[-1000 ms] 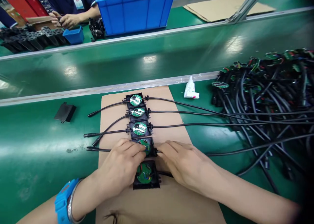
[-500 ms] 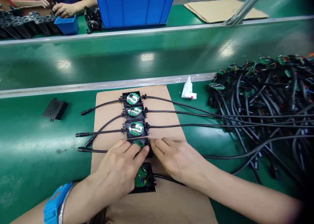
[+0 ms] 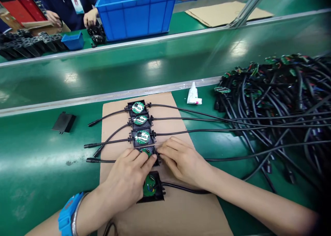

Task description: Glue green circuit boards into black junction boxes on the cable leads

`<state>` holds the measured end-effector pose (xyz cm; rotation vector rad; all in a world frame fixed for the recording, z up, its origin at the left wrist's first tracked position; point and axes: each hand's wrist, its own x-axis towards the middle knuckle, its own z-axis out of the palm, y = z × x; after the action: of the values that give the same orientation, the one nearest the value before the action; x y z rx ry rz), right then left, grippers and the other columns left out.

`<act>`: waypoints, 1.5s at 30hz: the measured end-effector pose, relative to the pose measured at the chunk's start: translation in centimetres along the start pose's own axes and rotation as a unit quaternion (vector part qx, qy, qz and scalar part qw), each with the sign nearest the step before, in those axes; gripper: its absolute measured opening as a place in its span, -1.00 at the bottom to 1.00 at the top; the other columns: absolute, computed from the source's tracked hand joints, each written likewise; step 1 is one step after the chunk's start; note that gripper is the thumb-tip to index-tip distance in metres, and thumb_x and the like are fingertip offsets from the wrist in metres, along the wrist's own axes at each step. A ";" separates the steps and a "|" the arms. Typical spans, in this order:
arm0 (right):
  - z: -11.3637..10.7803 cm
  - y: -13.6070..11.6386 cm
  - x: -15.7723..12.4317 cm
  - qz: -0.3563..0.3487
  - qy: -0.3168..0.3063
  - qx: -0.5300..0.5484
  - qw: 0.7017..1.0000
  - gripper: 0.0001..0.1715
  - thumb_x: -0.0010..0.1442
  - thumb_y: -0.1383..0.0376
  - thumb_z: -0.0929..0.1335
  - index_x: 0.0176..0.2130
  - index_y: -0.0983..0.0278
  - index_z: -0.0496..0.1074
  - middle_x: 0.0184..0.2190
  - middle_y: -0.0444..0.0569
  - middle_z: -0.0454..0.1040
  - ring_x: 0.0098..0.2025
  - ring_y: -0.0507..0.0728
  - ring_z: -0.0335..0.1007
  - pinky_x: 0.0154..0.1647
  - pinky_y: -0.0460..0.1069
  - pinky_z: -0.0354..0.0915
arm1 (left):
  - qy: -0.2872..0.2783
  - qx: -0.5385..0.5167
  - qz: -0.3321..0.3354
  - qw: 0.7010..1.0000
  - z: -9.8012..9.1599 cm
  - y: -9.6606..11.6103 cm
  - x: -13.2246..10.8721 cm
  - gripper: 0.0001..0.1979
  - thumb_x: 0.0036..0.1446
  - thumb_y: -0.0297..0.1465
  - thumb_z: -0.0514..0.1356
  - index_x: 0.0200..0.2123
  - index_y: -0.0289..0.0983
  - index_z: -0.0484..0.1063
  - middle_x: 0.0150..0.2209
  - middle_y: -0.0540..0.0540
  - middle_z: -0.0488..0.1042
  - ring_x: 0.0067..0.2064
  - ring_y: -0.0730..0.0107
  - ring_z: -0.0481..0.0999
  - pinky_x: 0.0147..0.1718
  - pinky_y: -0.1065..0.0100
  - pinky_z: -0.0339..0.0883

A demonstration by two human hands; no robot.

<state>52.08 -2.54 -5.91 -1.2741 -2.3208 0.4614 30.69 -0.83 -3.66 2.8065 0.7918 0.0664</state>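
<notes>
A column of small black plastic housings with green circuit boards runs down a cardboard sheet (image 3: 170, 215). My left hand (image 3: 129, 177) grips the fourth black housing (image 3: 155, 160), its fingers curled over the left side and front. At that housing's right edge, my right hand (image 3: 181, 158) pinches the black cable (image 3: 222, 159), which comes out beyond the hand; the fingertips' exact hold is partly hidden. The upper circuit boards (image 3: 141, 137) carry white paste. Closest to me, another housing (image 3: 157, 187) holds a board with coloured wires, partly covered by my left hand.
A large heap of black cables with boards (image 3: 269, 98) lies at right. A white tube (image 3: 193, 95) stands near the metal rail. At left rests a loose black cover (image 3: 64, 122). Across the line are a blue crate (image 3: 137, 17), a small blue bin (image 3: 73, 41) and a co-worker (image 3: 69, 8).
The view has shifted and tilted slightly. My hands stay at the fourth housing, with small finger movements on the right. The co-worker's hands have moved apart, one now at the black parts beside the crate.
</notes>
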 end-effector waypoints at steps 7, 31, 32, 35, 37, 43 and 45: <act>-1.3 0.5 1.0 -0.037 -0.052 0.047 0.997 -0.66 0.23 0.50 0.15 -0.36 0.34 0.46 -0.42 -0.02 0.36 -0.33 0.07 0.18 -0.31 -0.04 0.21 | 0.006 -0.049 -0.024 0.998 -0.4 0.2 -0.2 -0.47 0.03 -0.61 0.04 0.11 -0.31 0.31 -0.19 -0.16 0.42 -0.22 0.18 0.34 -0.25 0.14 0.30; -3.9 -0.8 5.5 0.012 -0.142 -0.177 0.974 -0.83 0.11 0.48 0.20 -0.37 0.27 0.31 -0.41 -0.05 0.33 -0.55 0.06 0.15 -0.57 0.01 -0.21 | 0.092 0.001 -0.130 0.987 -1.5 -6.0 1.0 -0.80 0.31 -0.38 -0.04 -0.19 -0.24 0.36 -0.33 -0.06 0.52 -0.37 0.24 0.52 -0.47 0.27 0.40; -3.8 -0.8 5.7 0.017 -0.159 -0.179 0.971 -0.85 0.10 0.48 0.21 -0.37 0.27 0.30 -0.41 -0.05 0.34 -0.56 0.06 0.14 -0.56 0.00 -0.23 | 0.092 0.004 -0.130 0.987 -1.5 -6.1 1.1 -0.80 0.31 -0.38 -0.05 -0.20 -0.24 0.36 -0.34 -0.06 0.52 -0.38 0.24 0.52 -0.48 0.27 0.40; -3.6 -0.9 6.2 0.029 -0.190 -0.173 0.966 -0.85 0.08 0.46 0.23 -0.34 0.27 0.31 -0.39 -0.05 0.36 -0.57 0.05 0.15 -0.55 0.00 -0.24 | 0.089 -0.004 -0.136 0.987 -1.4 -6.2 1.0 -0.81 0.30 -0.39 -0.04 -0.19 -0.24 0.36 -0.34 -0.05 0.51 -0.37 0.23 0.52 -0.48 0.26 0.40; -3.6 -0.8 6.4 0.027 -0.195 -0.162 0.967 -0.79 0.10 0.44 0.22 -0.25 0.26 0.35 -0.37 -0.05 0.38 -0.55 0.05 0.19 -0.54 -0.01 -0.24 | 0.086 -0.017 -0.141 0.986 -1.4 -6.3 0.8 -0.80 0.29 -0.39 -0.03 -0.18 -0.23 0.38 -0.33 -0.06 0.51 -0.36 0.25 0.51 -0.47 0.27 0.41; -3.0 -0.3 6.5 0.012 -0.173 -0.149 0.973 -0.64 0.16 0.28 0.21 -0.08 0.24 0.43 -0.35 -0.04 0.43 -0.49 0.06 0.30 -0.54 -0.03 -0.17 | 0.115 -0.075 -0.136 0.981 -1.3 -6.8 0.8 -0.85 0.25 -0.42 0.05 -0.23 -0.23 0.42 -0.31 -0.03 0.52 -0.36 0.32 0.53 -0.42 0.31 0.43; -2.7 -0.1 6.5 0.005 -0.154 -0.156 0.976 -0.64 0.18 0.27 0.22 -0.07 0.23 0.44 -0.36 -0.06 0.44 -0.46 0.06 0.33 -0.54 -0.02 -0.15 | 0.120 -0.082 -0.134 0.980 -1.2 -7.0 0.8 -0.86 0.24 -0.42 0.07 -0.23 -0.22 0.43 -0.31 -0.02 0.53 -0.35 0.33 0.53 -0.42 0.32 0.44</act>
<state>50.39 3.12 -2.11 -1.4424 -2.7320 0.3245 27.71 5.62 -4.04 2.5414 1.1555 0.4119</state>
